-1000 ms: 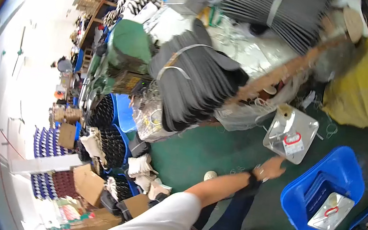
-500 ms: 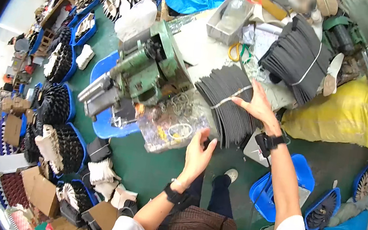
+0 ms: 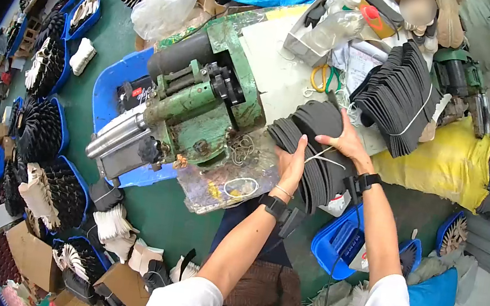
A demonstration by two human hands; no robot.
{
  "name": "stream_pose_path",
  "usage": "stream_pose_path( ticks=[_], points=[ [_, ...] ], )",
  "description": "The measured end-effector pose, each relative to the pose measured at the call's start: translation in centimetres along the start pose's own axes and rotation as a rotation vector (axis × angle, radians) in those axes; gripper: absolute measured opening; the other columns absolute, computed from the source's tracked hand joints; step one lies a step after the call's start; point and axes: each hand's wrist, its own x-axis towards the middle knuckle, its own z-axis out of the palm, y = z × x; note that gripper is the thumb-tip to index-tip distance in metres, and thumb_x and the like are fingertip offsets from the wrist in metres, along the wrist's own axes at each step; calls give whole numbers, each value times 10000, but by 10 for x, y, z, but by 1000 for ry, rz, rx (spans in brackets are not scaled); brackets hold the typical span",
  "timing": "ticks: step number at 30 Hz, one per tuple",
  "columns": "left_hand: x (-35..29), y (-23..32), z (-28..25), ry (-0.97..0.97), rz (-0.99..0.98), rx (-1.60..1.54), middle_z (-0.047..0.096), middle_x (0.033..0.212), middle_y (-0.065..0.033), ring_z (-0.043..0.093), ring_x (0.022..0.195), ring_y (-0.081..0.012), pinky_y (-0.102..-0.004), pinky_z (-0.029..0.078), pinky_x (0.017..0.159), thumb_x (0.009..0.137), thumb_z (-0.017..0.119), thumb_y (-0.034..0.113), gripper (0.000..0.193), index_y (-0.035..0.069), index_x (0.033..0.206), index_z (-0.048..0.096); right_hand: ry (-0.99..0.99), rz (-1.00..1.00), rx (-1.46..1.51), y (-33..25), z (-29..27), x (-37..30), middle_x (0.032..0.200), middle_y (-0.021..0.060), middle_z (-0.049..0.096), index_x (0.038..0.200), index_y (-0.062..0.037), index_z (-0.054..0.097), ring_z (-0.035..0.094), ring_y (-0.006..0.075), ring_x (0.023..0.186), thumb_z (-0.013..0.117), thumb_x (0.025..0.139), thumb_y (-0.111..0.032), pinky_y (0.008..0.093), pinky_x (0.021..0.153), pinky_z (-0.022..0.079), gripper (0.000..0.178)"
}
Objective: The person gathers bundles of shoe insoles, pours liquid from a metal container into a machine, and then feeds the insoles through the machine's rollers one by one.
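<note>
A bundle of thin dark grey insole-shaped pieces [image 3: 323,180] lies at the near edge of the worktable, fanned out and bent. White string [image 3: 329,161] crosses it close to my right hand. My left hand [image 3: 291,167] presses on its left side, thumb up and fingers curled partly out of sight. On the upper right of the bundle rests my right hand [image 3: 347,146], its thumb and fingers spread round the pieces. A second tied stack of dark grey pieces [image 3: 392,99] lies beyond my right hand.
A green machine with metal rollers [image 3: 201,105] stands left of the bundle. Behind are yellow-handled scissors [image 3: 318,77] and a grey box of bottles [image 3: 304,46]. A yellow sack [image 3: 440,163] sits at the right. Blue tubs [image 3: 336,242] stand on the green floor.
My left hand has moved up and right onto the bundle. My right hand still touches it, and the pieces have shifted and bent. The view has moved too.
</note>
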Motion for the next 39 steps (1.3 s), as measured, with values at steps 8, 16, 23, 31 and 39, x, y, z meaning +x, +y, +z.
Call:
stream_pose_path(
  ticks=[8,16,23,31,39],
  points=[
    [-30,28,2,367,606,439,189,1475,-330,250,1370,-433,-507,229,1116,812,668,273,815,-15,1439,233,78,81,-300,-5,11,0,1391,283,403,1491,-11,154,375,396,1320,835,541,-414,408,1097,308,1236],
    [-15,46,13,-66,952,1039,645,1081,-106,457,1249,-327,-550,135,1136,765,560,138,218,61,880,729,258,-235,329,-4,-21,-30,1338,225,486,1462,-41,285,495,308,1220,815,532,-171,381,1042,380,1078],
    [11,24,33,-210,1300,979,513,1347,-74,351,1344,-301,-607,110,1125,788,587,243,517,108,1286,551,138,-711,-81,-90,-44,-79,1374,225,431,1438,-22,338,401,339,1302,809,501,-271,426,1111,276,1078],
    [-7,65,29,-241,1148,918,514,1343,-112,340,1359,-305,-528,224,1122,812,541,87,461,26,1269,544,790,-684,416,-115,-128,-106,1484,186,245,1489,7,131,291,289,1350,804,629,-304,407,1123,231,1136],
    [-211,145,-38,-586,816,-42,156,1515,-246,172,1419,-309,-402,169,1150,611,831,531,1361,-19,1482,-59,615,-641,267,-163,-71,-192,1514,220,176,1485,45,79,215,340,1386,703,690,-644,442,1132,171,1223]
  ],
)
